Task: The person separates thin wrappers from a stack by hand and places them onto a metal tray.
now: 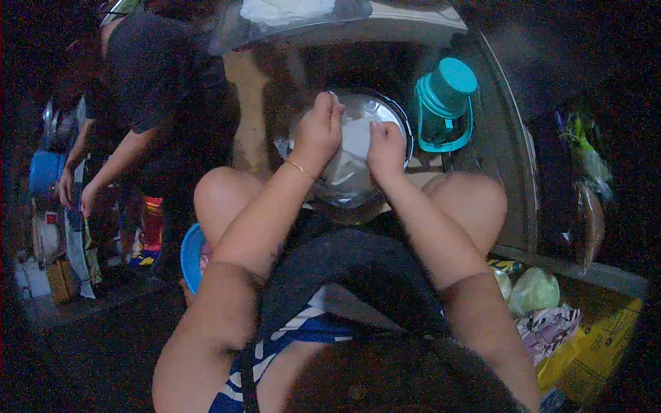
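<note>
"Where's the pale cloth [354, 146] sitting?"

"Between the two hands, over the shiny metal basin [383, 109] in front of the person's knees [474, 198]. I say cloth — it could be thin plastic, the light is too dim to be sure."

"What makes for good handling there?"

"I'd keep it low and inside the rim, so that anything running off lands in the basin. An equal grip on both sides should stop it slipping or bunching toward one fist. And I'd mind the right elbow and knuckles, because the teal pitcher [453, 88] stands just beside the basin and could get knocked."

"How are the hands set?"

"The left hand [319, 131] reaches slightly farther forward, its fingers curled in, with a thin bracelet [297, 166] around the wrist. The right hand [387, 151] is curled as well, thumb uppermost and pointing forward. The forearms slant inward from either side, so the fists face each other, near but not touching."

"Fingers closed, then?"

"Folded together, and they look clamped on the cloth at both sides — but the fingertips are tucked out of sight, so I can't tell how firmly they pinch"
</note>
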`<act>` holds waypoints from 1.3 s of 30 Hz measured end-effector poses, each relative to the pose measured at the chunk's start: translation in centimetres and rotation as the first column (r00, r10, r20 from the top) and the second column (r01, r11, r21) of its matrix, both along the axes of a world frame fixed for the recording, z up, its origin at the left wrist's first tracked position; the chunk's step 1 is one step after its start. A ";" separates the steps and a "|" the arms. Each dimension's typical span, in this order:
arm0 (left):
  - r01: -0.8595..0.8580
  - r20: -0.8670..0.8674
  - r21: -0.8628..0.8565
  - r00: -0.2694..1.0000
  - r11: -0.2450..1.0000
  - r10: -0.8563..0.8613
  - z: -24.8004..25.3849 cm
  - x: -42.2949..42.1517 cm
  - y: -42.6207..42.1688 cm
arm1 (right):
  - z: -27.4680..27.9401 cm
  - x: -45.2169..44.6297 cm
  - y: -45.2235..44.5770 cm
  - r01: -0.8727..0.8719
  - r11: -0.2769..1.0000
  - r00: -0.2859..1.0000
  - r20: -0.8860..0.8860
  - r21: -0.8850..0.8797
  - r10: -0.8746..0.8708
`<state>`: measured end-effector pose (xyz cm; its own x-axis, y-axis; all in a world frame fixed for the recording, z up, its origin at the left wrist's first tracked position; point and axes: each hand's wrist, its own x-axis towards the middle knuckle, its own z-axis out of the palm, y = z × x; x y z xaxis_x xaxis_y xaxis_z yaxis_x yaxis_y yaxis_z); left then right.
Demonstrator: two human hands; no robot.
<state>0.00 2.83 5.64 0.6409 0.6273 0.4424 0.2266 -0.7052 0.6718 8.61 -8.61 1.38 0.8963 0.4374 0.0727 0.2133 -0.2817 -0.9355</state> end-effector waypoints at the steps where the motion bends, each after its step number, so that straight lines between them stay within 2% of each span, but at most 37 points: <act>1: -0.019 -0.018 0.001 1.000 1.000 0.019 -0.2 0.1 0.1 | 0.5 0.0 -0.1 0.041 0.999 0.999 0.004 -0.005 -0.041; 5: -0.093 -0.004 -0.014 0.996 0.996 0.093 -0.8 0.2 0.8 | 0.0 0.7 -0.2 0.143 0.988 0.980 0.149 -0.051 -0.134; 8: -0.106 0.024 -0.007 0.994 0.994 0.107 -1.1 -0.2 1.9 | -1.1 2.2 -0.2 0.175 0.981 0.977 0.135 -0.084 -0.163; 9: -0.138 -0.035 -0.065 0.990 0.988 0.136 -0.7 -0.4 2.0 | -1.1 2.7 -0.3 0.194 0.977 0.973 0.144 -0.085 -0.180; 11: -0.144 -0.041 -0.037 0.989 0.989 0.142 -0.5 -0.8 2.7 | -1.3 3.4 -0.5 0.230 0.969 0.963 0.164 -0.086 -0.214; 14: -0.116 -0.017 -0.053 0.993 0.992 0.115 -0.5 -1.4 4.4 | -1.9 4.3 -0.8 0.251 0.967 0.951 0.202 -0.051 -0.236; 17: -0.075 0.066 -0.068 0.995 0.995 0.080 -1.2 -1.8 6.3 | -1.9 5.6 -1.2 0.222 0.973 0.958 0.197 -0.062 -0.206; 20: -0.144 -0.068 -0.014 0.987 0.989 0.143 1.6 -2.8 5.9 | -1.6 7.0 -1.6 0.180 0.972 0.966 0.210 -0.148 -0.147; 23: -0.132 0.021 -0.013 0.991 0.991 0.132 1.0 -3.2 7.7 | -2.8 8.9 -1.9 0.169 0.982 0.973 0.175 -0.086 -0.152; 26: -0.226 -0.120 -0.025 0.968 0.974 0.222 2.9 -4.3 8.2 | -1.2 9.6 -2.7 0.177 0.969 0.982 0.102 -0.176 -0.160; 27: -0.223 -0.073 -0.030 0.973 0.974 0.220 3.0 -4.1 8.3 | -1.1 9.9 -3.0 0.198 0.953 0.973 0.167 -0.228 -0.162; 29: -0.233 0.037 -0.025 0.972 0.972 0.233 3.8 -4.5 8.0 | -1.3 10.1 -3.0 0.187 0.962 0.981 0.086 -0.201 -0.173; 30: -0.204 0.042 -0.026 0.978 0.979 0.204 3.9 -4.4 7.9 | -0.7 10.0 -2.9 0.183 0.966 0.983 0.047 -0.182 -0.178; 31: -0.177 0.049 -0.028 0.983 0.984 0.178 3.6 -4.2 7.6 | -0.2 9.6 -2.8 0.147 0.967 0.977 0.181 -0.206 -0.110; 32: -0.151 0.057 -0.031 0.987 0.988 0.152 3.4 -4.0 7.2 | 0.2 9.2 -2.8 0.091 0.980 0.987 0.149 -0.178 -0.065; 33: -0.084 0.024 -0.114 0.996 0.990 0.087 4.1 -3.9 6.2 | 1.2 8.4 -2.6 0.035 0.988 0.993 0.120 -0.150 -0.017; 34: -0.090 0.024 -0.069 0.995 0.993 0.092 2.3 -3.1 5.8 | 1.5 7.4 -2.2 -0.017 0.989 0.997 0.075 -0.148 0.028; 35: -0.068 -0.069 -0.113 0.996 0.991 0.060 1.2 -2.6 5.3 | 2.5 6.2 -1.8 -0.036 0.985 0.997 0.056 -0.166 0.045; 36: -0.025 -0.123 -0.149 0.992 0.988 0.007 0.8 -2.5 4.2 | 1.5 5.9 -1.2 -0.090 0.992 0.995 0.034 -0.086 0.093; 37: 0.002 -0.168 -0.210 0.985 0.978 -0.038 1.3 -2.9 2.4 | 1.4 4.8 -0.8 -0.141 0.989 0.984 0.101 -0.044 0.145; 38: 0.042 -0.120 -0.247 0.990 0.968 -0.074 -0.3 -2.5 1.3 | 1.1 3.4 -0.4 -0.187 0.982 0.972 0.145 -0.004 0.185; 39: 0.109 -0.167 -0.259 0.974 0.960 -0.156 -0.4 -2.5 0.4 | 2.4 1.4 0.0 -0.225 0.974 0.972 0.071 0.011 0.224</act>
